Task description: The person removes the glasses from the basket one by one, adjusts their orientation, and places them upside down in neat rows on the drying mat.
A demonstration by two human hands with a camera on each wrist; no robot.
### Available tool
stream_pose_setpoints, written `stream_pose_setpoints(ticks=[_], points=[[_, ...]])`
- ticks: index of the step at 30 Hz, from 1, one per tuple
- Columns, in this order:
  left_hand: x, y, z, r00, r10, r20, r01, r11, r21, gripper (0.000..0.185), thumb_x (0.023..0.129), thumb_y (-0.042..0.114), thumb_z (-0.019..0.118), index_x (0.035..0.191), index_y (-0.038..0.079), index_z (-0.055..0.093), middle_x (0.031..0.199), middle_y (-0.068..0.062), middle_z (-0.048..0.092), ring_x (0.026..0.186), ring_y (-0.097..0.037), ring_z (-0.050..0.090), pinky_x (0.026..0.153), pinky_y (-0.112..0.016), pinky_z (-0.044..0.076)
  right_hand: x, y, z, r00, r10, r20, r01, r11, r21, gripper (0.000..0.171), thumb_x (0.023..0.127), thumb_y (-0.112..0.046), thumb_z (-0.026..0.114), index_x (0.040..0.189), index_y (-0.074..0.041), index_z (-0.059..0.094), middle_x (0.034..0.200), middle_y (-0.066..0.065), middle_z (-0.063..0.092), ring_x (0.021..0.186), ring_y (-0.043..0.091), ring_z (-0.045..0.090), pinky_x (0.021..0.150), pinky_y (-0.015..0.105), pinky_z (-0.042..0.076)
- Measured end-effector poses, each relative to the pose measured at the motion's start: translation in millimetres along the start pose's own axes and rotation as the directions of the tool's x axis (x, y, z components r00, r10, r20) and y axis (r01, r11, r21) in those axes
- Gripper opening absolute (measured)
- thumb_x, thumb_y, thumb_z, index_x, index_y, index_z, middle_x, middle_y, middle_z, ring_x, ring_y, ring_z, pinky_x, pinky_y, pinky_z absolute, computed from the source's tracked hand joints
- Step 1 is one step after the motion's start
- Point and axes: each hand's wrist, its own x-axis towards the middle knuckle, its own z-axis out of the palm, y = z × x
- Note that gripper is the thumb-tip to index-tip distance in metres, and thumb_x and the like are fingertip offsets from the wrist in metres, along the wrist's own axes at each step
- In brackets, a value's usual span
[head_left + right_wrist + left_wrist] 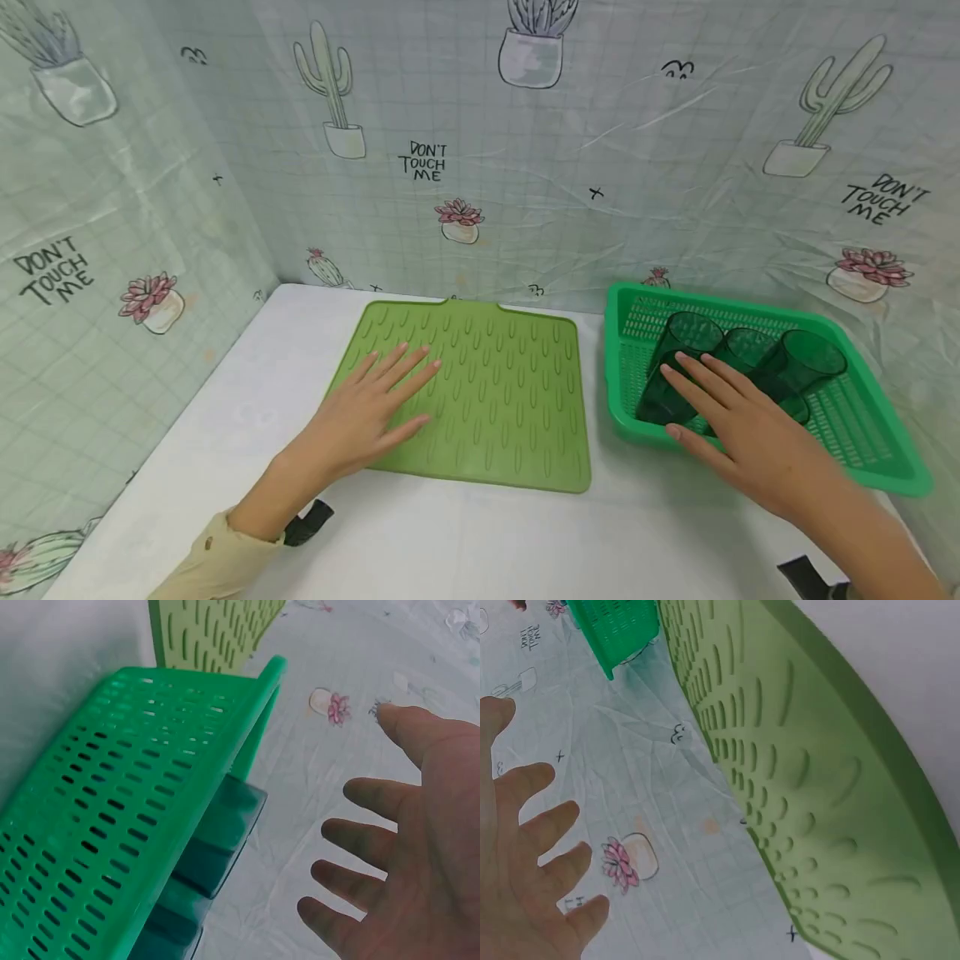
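Observation:
A green drying mat point(480, 392) with raised ridges lies on the white table. Over its left part hovers my left hand point(367, 412), fingers spread and holding nothing; in the left wrist view a gap shows between that hand point(532, 855) and the mat point(825, 795). To the right stands a green plastic basket point(618, 375) with slotted walls, and several dark green clear glasses point(810, 358) lie in it. My right hand point(757, 442) is above the basket's near rim with straight, parted fingers, hiding part of the glasses. The right wrist view shows this hand point(420, 840) apart from the basket point(112, 802).
White table surface point(465, 542) extends in front of the mat and to its left. A cloth sheet point(480, 117) printed with cacti stands behind the table and along its sides. The basket sits close to the mat's right edge. Black straps point(307, 522) show near both wrists.

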Motion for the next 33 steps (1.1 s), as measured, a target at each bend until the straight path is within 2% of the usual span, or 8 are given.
stream_pose_setpoints(ticks=[5,10,15,20,26,33], points=[[8.2,5.6,1.5,1.000,0.017,-0.017,-0.017,1.000,0.011,0.069,0.104,0.053,0.049,0.163,0.025,0.027,0.168,0.002,0.025,0.154,-0.028,0.022,0.125,-0.054,0.016,2,10,-3,0.998,0.040,0.045,-0.042,0.998,0.043,0.072,0.101,-0.045,0.062,0.161,-0.018,0.032,0.164,0.014,0.029,0.151,0.043,0.021,0.118,0.063,0.025],[15.2,10.4,0.5,0.997,0.060,-0.047,-0.058,0.997,0.048,0.069,0.104,0.055,0.046,0.161,0.018,0.033,0.166,-0.002,0.030,0.154,-0.029,0.023,0.125,-0.054,0.016,7,19,-7,0.993,0.074,0.096,-0.080,0.995,0.067,0.070,0.101,-0.047,0.061,0.160,-0.019,0.034,0.162,0.018,0.031,0.144,0.051,0.026,0.105,0.072,0.033],[21.4,15.4,-0.6,0.996,0.075,-0.048,-0.072,0.996,0.057,0.068,0.106,0.057,0.040,0.159,0.016,0.037,0.166,-0.001,0.030,0.154,-0.030,0.024,0.125,-0.055,0.016,13,24,-10,0.993,0.061,0.101,-0.069,0.994,0.082,0.067,0.101,-0.045,0.062,0.157,-0.017,0.040,0.159,0.021,0.035,0.138,0.055,0.032,0.101,0.073,0.036],[26.3,25.4,-2.0,0.997,0.075,-0.019,-0.075,0.997,0.013,0.068,0.106,0.058,0.039,0.161,0.020,0.033,0.167,0.002,0.027,0.155,-0.026,0.022,0.126,-0.051,0.015,21,31,-10,0.993,0.023,0.120,-0.033,0.996,0.079,0.065,0.099,-0.040,0.066,0.154,-0.011,0.045,0.155,0.024,0.039,0.133,0.057,0.039,0.099,0.072,0.039],[32.0,35.2,0.9,0.994,0.106,-0.040,-0.108,0.992,-0.064,0.066,0.106,0.056,0.041,0.160,0.019,0.035,0.165,0.001,0.031,0.154,-0.027,0.024,0.125,-0.052,0.019,29,39,-10,0.991,0.007,0.137,-0.017,0.997,0.075,0.066,0.098,-0.040,0.068,0.152,-0.009,0.046,0.152,0.024,0.042,0.131,0.054,0.044,0.095,0.070,0.045],[38.2,42.0,-0.5,0.993,0.109,-0.044,-0.112,0.990,-0.090,0.066,0.106,0.058,0.037,0.161,0.021,0.034,0.166,0.002,0.030,0.154,-0.026,0.024,0.125,-0.050,0.019,39,45,-12,0.984,0.007,0.179,-0.019,0.998,0.065,0.066,0.097,-0.041,0.070,0.151,-0.010,0.047,0.148,0.023,0.045,0.125,0.049,0.054,0.086,0.062,0.052]])
